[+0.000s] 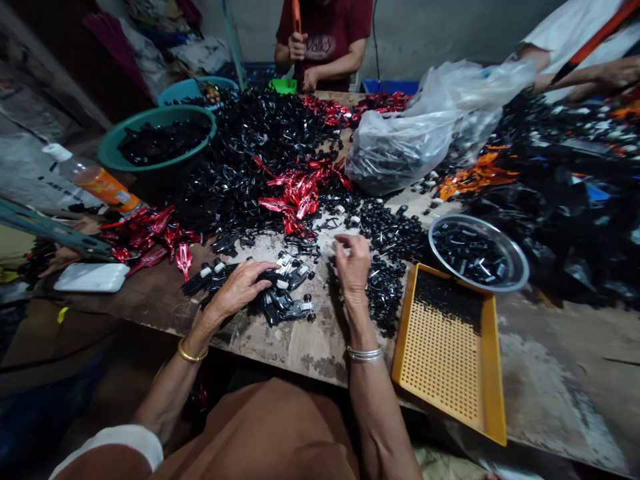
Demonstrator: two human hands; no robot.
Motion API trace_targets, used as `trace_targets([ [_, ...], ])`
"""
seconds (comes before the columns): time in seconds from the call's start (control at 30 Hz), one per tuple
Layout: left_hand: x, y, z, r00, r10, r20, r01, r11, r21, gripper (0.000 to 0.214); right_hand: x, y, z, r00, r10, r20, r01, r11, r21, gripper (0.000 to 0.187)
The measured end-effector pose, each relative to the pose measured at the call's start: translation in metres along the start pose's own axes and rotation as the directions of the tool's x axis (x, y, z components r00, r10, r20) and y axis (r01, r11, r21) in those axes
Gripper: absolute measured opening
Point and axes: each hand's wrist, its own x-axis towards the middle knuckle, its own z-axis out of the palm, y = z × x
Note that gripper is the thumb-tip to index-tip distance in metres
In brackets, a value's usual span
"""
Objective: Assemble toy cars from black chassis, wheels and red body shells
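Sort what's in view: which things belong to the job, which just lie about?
Likely job things:
black car-like pieces at the left hand
small dark parts beside the right hand
yellow tray, black bits inside

Likely just lying about:
orange-labelled bottle
white flat object

- On my left, a bottle (105,185), white-capped, orange-labelled.
- Nearer me, a white slab (93,277), lying flat.
- Across from me, a person (327,57) in a maroon shirt.
- To my far right, another person (567,33) in white.
- Beyond my bottle, heaped bags (200,55).
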Motion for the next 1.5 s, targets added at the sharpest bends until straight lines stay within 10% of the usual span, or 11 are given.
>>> trace_targets([
  [0.2,0.009,-0.011,-0.004,0.995,0.103,0.003,-0.101,0.959,0.265,0.022,-0.008,-0.011,0.039,0.940,-0.040,0.340,0.160,0.929,-0.333,0.022],
  [0.47,0.062,0.009,-0.011,0.968,0.195,-0.155,-0.067,0.804,0.591,0.040,0.002,-0.006,0.039,0.951,0.060,0.305,0.043,0.947,-0.318,0.022],
  [0.77,0.135,-0.009,0.008,0.861,0.449,0.241,-0.489,0.594,0.639,0.046,0.003,0.006,0.031,0.940,0.024,0.340,0.040,0.983,-0.181,0.024],
  [1.5,0.200,-0.027,-0.055,0.867,0.433,-0.246,-0.199,0.753,0.627,0.031,0.004,0.029,0.021,0.969,0.048,0.244,-0.028,0.996,-0.085,0.018],
])
